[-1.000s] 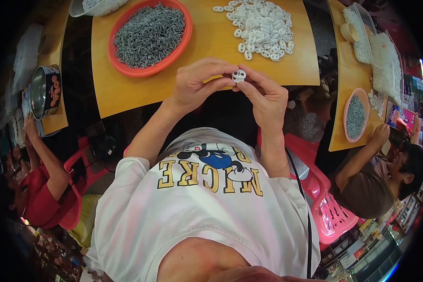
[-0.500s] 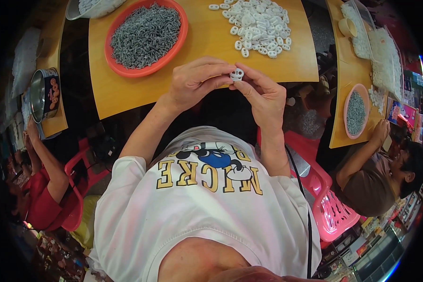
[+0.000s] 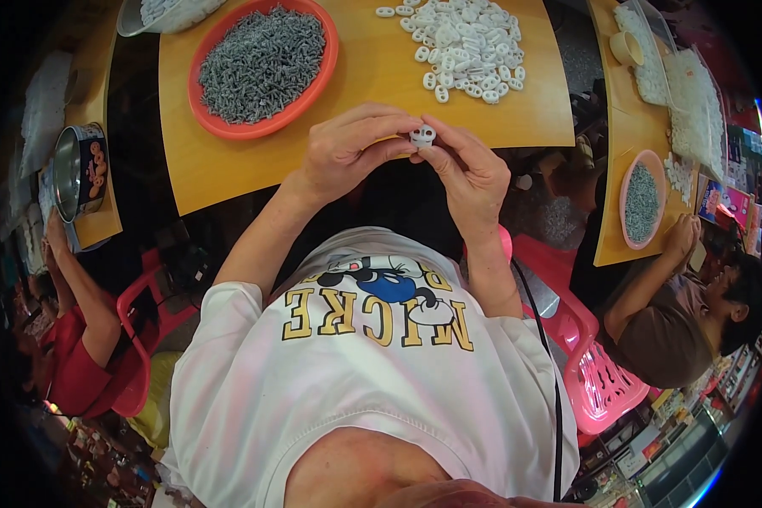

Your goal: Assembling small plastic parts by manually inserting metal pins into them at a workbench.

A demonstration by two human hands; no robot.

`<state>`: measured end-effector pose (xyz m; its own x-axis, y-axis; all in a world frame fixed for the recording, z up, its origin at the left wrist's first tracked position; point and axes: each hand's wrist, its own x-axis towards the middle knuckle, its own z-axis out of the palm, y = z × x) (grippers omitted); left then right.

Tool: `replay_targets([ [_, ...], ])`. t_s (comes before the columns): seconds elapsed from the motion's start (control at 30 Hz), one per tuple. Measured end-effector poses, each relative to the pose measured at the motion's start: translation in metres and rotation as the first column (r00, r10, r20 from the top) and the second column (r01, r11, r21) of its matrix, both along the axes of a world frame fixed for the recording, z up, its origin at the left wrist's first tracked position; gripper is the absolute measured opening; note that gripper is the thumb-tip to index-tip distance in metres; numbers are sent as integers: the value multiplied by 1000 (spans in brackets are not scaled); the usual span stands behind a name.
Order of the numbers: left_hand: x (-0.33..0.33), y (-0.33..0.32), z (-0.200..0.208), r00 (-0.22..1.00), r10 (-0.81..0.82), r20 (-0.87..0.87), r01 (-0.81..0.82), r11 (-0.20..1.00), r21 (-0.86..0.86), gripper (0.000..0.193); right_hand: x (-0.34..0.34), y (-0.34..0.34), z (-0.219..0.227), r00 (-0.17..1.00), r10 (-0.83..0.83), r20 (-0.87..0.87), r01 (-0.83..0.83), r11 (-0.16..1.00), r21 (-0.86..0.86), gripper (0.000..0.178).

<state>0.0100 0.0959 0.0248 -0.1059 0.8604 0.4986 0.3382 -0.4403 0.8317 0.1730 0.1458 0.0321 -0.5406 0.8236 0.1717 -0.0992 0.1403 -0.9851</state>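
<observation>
Between my two hands, just past the near edge of the table, is a small white plastic piece [image 3: 422, 135] with two dark holes in its face. My left hand [image 3: 347, 146] pinches it from the left with thumb and fingertips. From the other side, the thumb and index finger of my right hand [image 3: 468, 165] close on the same piece. Farther off on the table lies a loose pile of similar white oval two-hole pieces [image 3: 466, 51]. An orange-red round tray [image 3: 333, 51] to the left is heaped with grey screws [image 3: 262, 63].
A clear tub of white parts [image 3: 144, 25] stands at the far left of the yellow table [image 3: 364, 76]. Co-workers sit at tables on both sides; the right table holds a pink basket of screws [image 3: 641, 203], the left a round tin [image 3: 80, 169]. A pink chair [image 3: 601, 389] stands at right.
Both hands stay closed on the white piece. The piece has shifted slightly left and tilted, and my right hand has moved a little to the left with it.
</observation>
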Motion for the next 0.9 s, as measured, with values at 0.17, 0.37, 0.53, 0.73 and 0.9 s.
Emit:
replay_targets([
  [0.17,0,-3,3,995,44,-87,-40,998,40,27,-3,-1,-1,1000,-23,8,22,996,87,27],
  [0.37,0,-3,0,990,77,-115,-69,995,73,26,-7,-2,-3,999,-49,0,48,991,124,25],
  [0.53,1,-4,-4,990,82,-112,-75,995,69,24,-9,-2,-7,999,-47,6,46,986,161,24],
  [0.73,2,-2,-6,998,48,49,-49,999,15,23,-11,0,-1,999,-52,1,51,994,99,25],
  [0.9,4,-1,-1,923,80,376,-19,986,-165,21,-10,3,-7,999,-18,-38,16,998,-53,36],
])
